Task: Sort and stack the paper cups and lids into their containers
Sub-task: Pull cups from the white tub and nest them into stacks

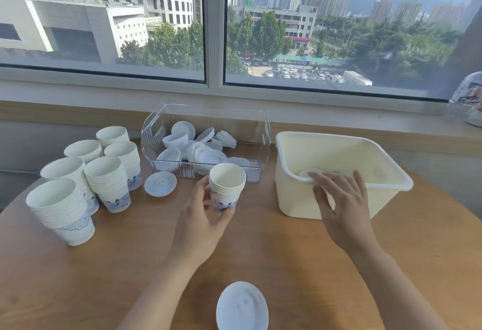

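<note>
Six stacks of paper cups [86,173] stand at table [273,251] left. Left hand [203,220] grips a short cup stack [226,186] before the clear lid bin [206,139]. Right hand [344,207], fingers loosely spread, pinches a lid [310,173] at the cream tub [339,173] rim.

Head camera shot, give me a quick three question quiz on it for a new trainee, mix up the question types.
1. True or false: the left hand holds a small stack of cups.
2. Where are most of the loose lids? A) in the clear bin B) in the cream tub C) on the windowsill
3. Fill in: the right hand reaches over the cream tub's rim toward a single ____.

Key: 1 true. 2 A. 3 lid.
</note>
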Demonstrator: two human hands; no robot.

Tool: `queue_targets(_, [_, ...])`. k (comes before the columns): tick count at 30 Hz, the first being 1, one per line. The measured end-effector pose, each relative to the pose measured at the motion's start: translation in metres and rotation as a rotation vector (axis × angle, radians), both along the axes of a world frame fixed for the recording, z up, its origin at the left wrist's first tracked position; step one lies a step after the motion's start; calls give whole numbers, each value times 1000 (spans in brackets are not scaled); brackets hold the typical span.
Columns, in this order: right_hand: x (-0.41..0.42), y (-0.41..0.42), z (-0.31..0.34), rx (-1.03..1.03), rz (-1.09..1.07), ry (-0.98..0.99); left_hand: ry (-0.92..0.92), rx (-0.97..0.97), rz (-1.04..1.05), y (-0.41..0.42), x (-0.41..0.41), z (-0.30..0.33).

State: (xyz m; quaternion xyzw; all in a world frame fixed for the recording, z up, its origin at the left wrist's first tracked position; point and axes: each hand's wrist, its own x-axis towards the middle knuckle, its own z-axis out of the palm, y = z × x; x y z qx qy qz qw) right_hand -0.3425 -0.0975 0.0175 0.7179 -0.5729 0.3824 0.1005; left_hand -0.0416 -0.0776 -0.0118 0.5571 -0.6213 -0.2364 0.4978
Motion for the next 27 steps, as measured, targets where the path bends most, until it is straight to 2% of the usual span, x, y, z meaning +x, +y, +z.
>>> queue_targets(7, [1,-21,10,15,57,-57,-15,28,77,-18,34,-7])
queue_targets(10, [36,-19,15,-79,125,-40,-7,24,115,-24,54,-12])
queue_targets(13, [87,-29,12,-68,291,-23,9,14,138,-28,73,-18])
queue_targets(20, [180,-69,-15,216,507,-79,-20,24,222,-23,112,-29])
queue_targets(27, [245,-70,-34,572,729,-217,-46,60,258,3,130,-46])
